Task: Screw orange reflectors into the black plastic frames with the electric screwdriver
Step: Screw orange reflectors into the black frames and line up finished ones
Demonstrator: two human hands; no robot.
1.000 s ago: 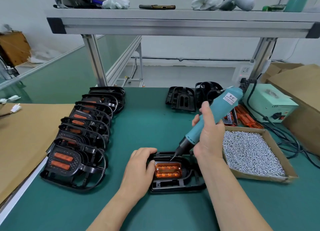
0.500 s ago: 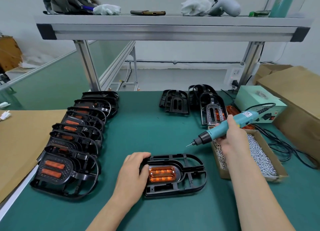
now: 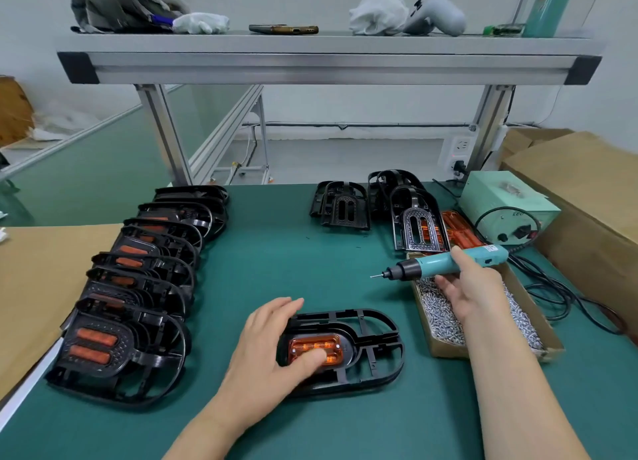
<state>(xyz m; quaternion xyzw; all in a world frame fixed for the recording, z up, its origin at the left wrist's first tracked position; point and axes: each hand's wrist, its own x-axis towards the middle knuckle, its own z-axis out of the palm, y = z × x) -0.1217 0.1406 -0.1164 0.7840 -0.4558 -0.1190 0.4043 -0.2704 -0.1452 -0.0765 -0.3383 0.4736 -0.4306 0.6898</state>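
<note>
Orange reflector (image 3: 321, 344) lay pressed under our flat left hand (image 3: 262, 349); our right hand (image 3: 473, 287) gripped the electric screwdriver (image 3: 431, 264), next needing, we judged, one of the screws (image 3: 442, 316).

The only print I can make out is on the pale green power box (image 3: 497, 197). Small letters along its front top edge look like "LED", just above the knob and switch. The screwdriver (image 3: 438, 263) carries a white label (image 3: 490, 249) near its cable end, but the characters on it are too small and blurred for me to read from here.
</note>
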